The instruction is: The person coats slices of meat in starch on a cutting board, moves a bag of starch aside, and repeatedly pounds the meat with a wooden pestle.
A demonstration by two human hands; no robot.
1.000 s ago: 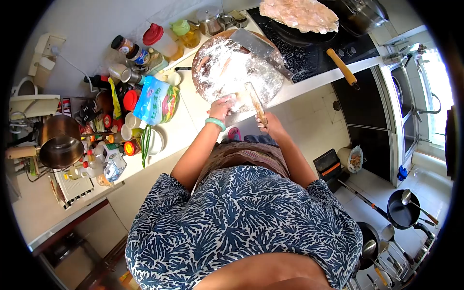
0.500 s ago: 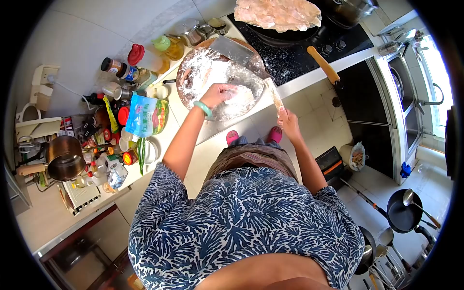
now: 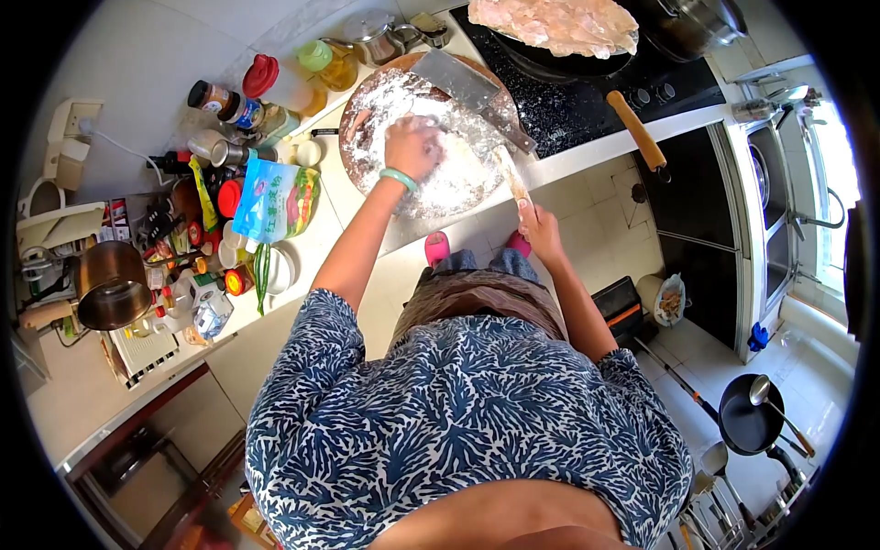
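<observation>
My left hand, a green bangle at its wrist, is over the white powder on a round wooden board. Its fingers are smeared by motion, so what they hold, if anything, is unclear. My right hand grips a powder-dusted wooden stick by its lower end, just in front of the board's right edge. The stick's upper end reaches the board rim. A cleaver lies across the far right of the board, its handle pointing toward the stick.
Right of the board is a black cooktop with a pan heaped with pale pink slices; a wooden pan handle juts over the counter edge. Bottles, jars and a blue bag crowd the left. A saucepan stands farther left.
My left hand has moved up and left over the board, away from the whitish lump it was touching. My right hand still holds the stick, slightly shifted. The whole view has tilted a little.
</observation>
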